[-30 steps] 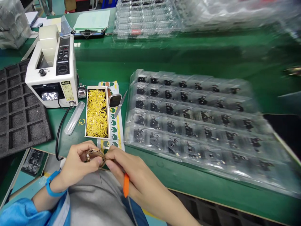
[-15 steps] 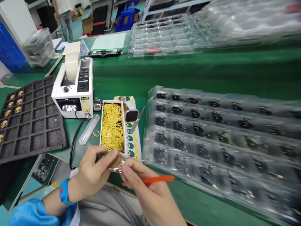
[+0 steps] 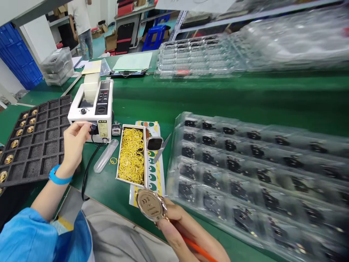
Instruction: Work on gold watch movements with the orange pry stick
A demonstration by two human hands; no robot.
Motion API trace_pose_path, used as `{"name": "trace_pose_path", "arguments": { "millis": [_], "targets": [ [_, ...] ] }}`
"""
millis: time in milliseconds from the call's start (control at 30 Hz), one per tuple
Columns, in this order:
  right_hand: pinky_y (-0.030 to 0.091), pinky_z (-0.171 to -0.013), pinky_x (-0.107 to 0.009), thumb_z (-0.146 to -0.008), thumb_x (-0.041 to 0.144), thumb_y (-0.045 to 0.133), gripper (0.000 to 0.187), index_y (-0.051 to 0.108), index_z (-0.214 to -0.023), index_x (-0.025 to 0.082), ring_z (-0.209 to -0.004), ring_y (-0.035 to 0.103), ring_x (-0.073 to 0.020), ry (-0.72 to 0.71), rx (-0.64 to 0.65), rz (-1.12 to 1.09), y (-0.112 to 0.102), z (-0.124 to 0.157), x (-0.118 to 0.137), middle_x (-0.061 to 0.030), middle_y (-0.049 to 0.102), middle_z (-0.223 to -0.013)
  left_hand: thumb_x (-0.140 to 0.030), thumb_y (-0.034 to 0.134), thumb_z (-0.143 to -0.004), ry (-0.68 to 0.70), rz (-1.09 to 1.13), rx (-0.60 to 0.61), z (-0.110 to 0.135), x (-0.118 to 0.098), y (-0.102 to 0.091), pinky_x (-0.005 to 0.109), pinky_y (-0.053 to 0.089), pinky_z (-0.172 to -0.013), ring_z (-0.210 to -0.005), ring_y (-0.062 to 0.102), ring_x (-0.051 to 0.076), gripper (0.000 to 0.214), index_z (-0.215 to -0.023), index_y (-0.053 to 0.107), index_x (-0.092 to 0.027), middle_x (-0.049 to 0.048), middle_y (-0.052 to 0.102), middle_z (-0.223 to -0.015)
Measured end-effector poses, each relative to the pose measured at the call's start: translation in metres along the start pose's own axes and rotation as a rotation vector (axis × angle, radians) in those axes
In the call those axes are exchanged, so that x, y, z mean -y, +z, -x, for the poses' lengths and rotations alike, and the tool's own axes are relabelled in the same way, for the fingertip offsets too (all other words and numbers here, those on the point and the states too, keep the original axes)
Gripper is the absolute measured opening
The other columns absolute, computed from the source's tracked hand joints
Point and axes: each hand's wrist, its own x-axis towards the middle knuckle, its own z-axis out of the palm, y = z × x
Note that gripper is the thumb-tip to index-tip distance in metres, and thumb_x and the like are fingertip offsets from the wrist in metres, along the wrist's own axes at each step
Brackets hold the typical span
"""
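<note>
My left hand (image 3: 74, 142) is at the front slot of the white tape dispenser (image 3: 107, 105). Its thumb and fingers pinch the end of the clear tape, mostly hidden by the fingertips. In my right hand (image 3: 185, 227) is a rose-gold watch case (image 3: 151, 204), its round back with printed marks facing up. The same hand keeps an orange stick-like tool (image 3: 199, 249) under the fingers, its ends hidden. Just beyond the watch case lies a white box (image 3: 145, 156) full of yellow rings (image 3: 132, 156).
A black foam tray (image 3: 51, 147) with several gold pieces lies at the left. Clear plastic trays (image 3: 174, 171) of dark parts cover the right. A smartwatch (image 3: 154, 143), a metal blade (image 3: 163, 148) and a clear tube (image 3: 106, 156) lie around the box. Someone (image 3: 81, 25) stands in the background.
My left hand has left the watch case and moved up and left to the tape dispenser. My right hand has turned the watch case so its back shows.
</note>
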Motion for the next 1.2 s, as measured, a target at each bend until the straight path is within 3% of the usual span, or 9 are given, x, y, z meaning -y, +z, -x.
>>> {"name": "trace_pose_path", "arguments": {
  "millis": [67, 133, 200, 267, 367, 467, 567, 800, 1200],
  "targets": [
    [0.053, -0.058, -0.018, -0.101, 0.029, 0.05, 0.023, 0.057, -0.079, 0.025, -0.061, 0.06, -0.014, -0.07, 0.001, -0.019, 0.001, -0.004, 0.002, 0.0003, 0.059, -0.07, -0.021, 0.074, -0.078, 0.207, -0.21, 0.125, -0.008, -0.012, 0.004, 0.021, 0.039, -0.056, -0.06, 0.052, 0.008, 0.011, -0.07, 0.069, -0.018, 0.003, 0.068, -0.09],
    [0.055, -0.063, -0.02, -0.101, 0.03, 0.048, 0.024, 0.058, -0.08, 0.025, -0.067, 0.063, -0.0153, -0.1, 0.01, -0.032, 0.001, -0.006, 0.003, -0.0015, 0.061, -0.074, -0.016, 0.068, -0.081, 0.389, -0.485, 0.317, -0.017, -0.022, 0.007, 0.024, 0.04, -0.058, -0.057, 0.048, 0.007, 0.009, -0.072, 0.068, -0.017, 0.0062, 0.069, -0.111],
    [0.057, -0.068, -0.021, -0.102, 0.033, 0.047, 0.025, 0.059, -0.081, 0.024, -0.076, 0.067, -0.017, -0.072, 0.027, -0.044, -0.001, -0.005, 0.002, -0.0042, 0.065, -0.083, -0.016, 0.063, -0.084, 0.457, -0.619, 0.429, -0.02, -0.032, 0.01, 0.025, 0.038, -0.056, -0.051, 0.042, 0.006, 0.009, -0.076, 0.066, -0.017, 0.0074, 0.069, -0.113],
    [0.057, -0.072, -0.023, -0.102, 0.037, 0.047, 0.028, 0.06, -0.081, 0.023, -0.085, 0.07, -0.0185, -0.008, 0.05, -0.071, -0.005, -0.002, -0.001, -0.0064, 0.068, -0.092, -0.019, 0.061, -0.087, 0.451, -0.571, 0.446, -0.01, -0.04, 0.013, 0.026, 0.037, -0.056, -0.056, 0.046, 0.009, 0.012, -0.076, 0.065, -0.017, 0.0073, 0.068, -0.108],
    [0.057, -0.072, -0.026, -0.1, 0.047, 0.048, 0.035, 0.06, -0.079, 0.022, -0.085, 0.07, -0.0196, 0.098, 0.085, -0.183, -0.012, -0.001, -0.007, -0.0064, 0.068, -0.089, -0.021, 0.061, -0.088, 0.304, -0.405, 0.607, 0.025, -0.051, 0.016, 0.026, 0.041, -0.062, -0.073, 0.056, 0.016, 0.021, -0.068, 0.063, -0.018, 0.0053, 0.065, -0.089],
    [0.053, -0.062, -0.025, -0.098, 0.056, 0.047, 0.041, 0.057, -0.076, 0.022, -0.068, 0.062, -0.0164, 0.222, 0.144, -0.3, -0.017, -0.005, -0.013, -0.002, 0.06, -0.073, -0.022, 0.065, -0.087, 0.01, -0.319, 0.92, 0.06, -0.051, 0.016, 0.027, 0.041, -0.061, -0.068, 0.053, 0.015, 0.024, -0.064, 0.064, -0.018, 0.0023, 0.058, -0.073],
    [0.049, -0.059, -0.024, -0.096, 0.06, 0.048, 0.044, 0.056, -0.076, 0.022, -0.063, 0.052, -0.0143, 0.309, 0.216, -0.344, -0.019, -0.009, -0.015, 0.0005, 0.052, -0.07, -0.024, 0.067, -0.087, -0.181, -0.305, 1.099, 0.079, -0.042, 0.016, 0.026, 0.04, -0.061, -0.067, 0.05, 0.014, 0.02, -0.068, 0.068, -0.018, 0.0008, 0.055, -0.073],
    [0.046, -0.06, -0.025, -0.093, 0.066, 0.05, 0.048, 0.055, -0.076, 0.021, -0.067, 0.047, -0.0143, 0.373, 0.291, -0.355, -0.016, -0.01, -0.015, 0.0003, 0.049, -0.073, -0.022, 0.065, -0.087, -0.256, -0.354, 1.133, 0.082, -0.025, 0.014, 0.026, 0.038, -0.064, -0.069, 0.05, 0.014, 0.017, -0.072, 0.073, -0.02, -0.0014, 0.052, -0.072],
    [0.038, -0.06, -0.026, -0.087, 0.07, 0.056, 0.052, 0.051, -0.072, 0.021, -0.066, 0.041, -0.0143, 0.499, 0.291, -0.426, -0.011, -0.011, -0.016, 0.0009, 0.045, -0.071, -0.021, 0.064, -0.084, -0.337, -0.378, 1.123, 0.082, -0.02, 0.011, 0.027, 0.035, -0.065, -0.069, 0.047, 0.013, 0.017, -0.068, 0.07, -0.018, -0.0031, 0.046, -0.07]
  ]
}}
